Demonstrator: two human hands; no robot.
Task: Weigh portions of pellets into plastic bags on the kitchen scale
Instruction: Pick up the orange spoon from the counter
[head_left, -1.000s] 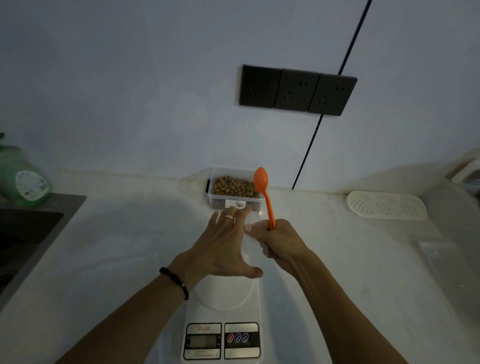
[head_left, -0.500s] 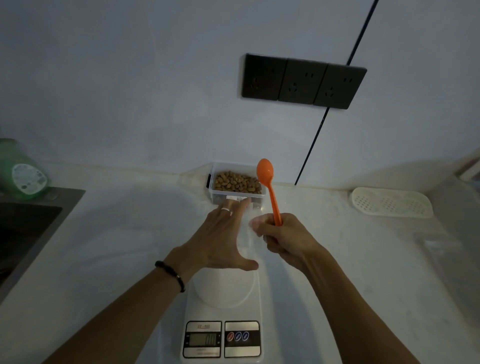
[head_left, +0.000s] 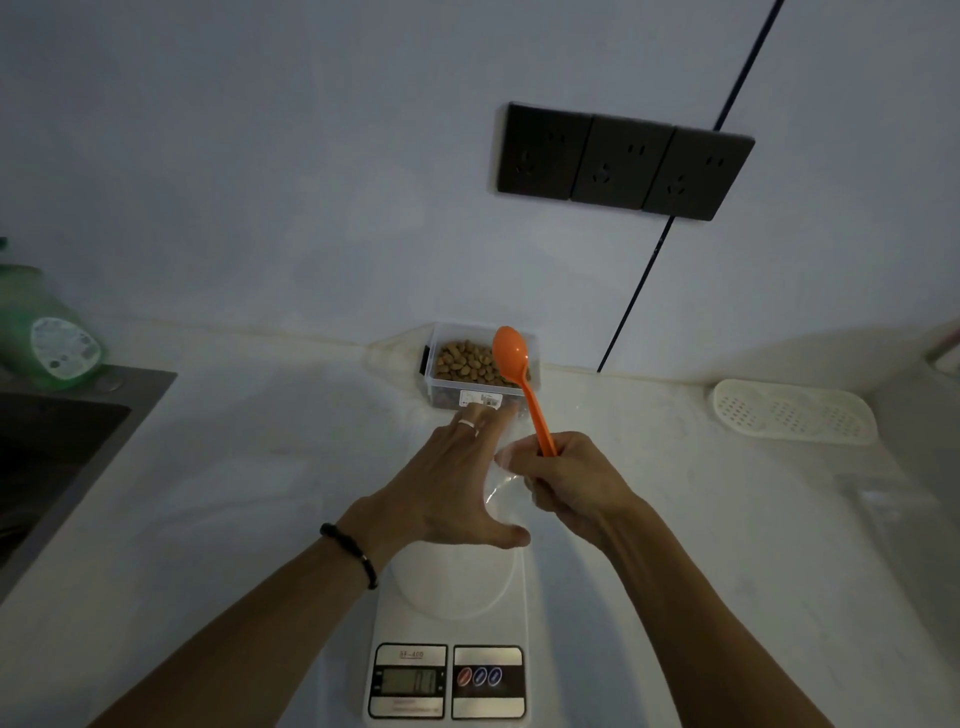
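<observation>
A white kitchen scale (head_left: 450, 613) lies on the counter in front of me, its display near the bottom edge. Over its round platform my left hand (head_left: 452, 483) spreads flat with straight fingers, touching a clear plastic bag (head_left: 503, 483) that is hard to make out. My right hand (head_left: 569, 480) grips the handle of an orange spoon (head_left: 522, 382), bowl pointing up and away, and also pinches the bag's edge. Behind the hands, a clear tub of brown pellets (head_left: 470, 364) stands against the wall.
A dark sink (head_left: 47, 452) is set into the counter at left, with a green bottle (head_left: 44, 338) at its back corner. A white perforated tray (head_left: 795, 413) lies at right. More clear plastic (head_left: 893, 499) lies near the right edge. Black wall sockets (head_left: 621, 161) hang above.
The spoon has tilted slightly left, its bowl now over the pellet tub. Both hands stay over the scale with the bag between them.
</observation>
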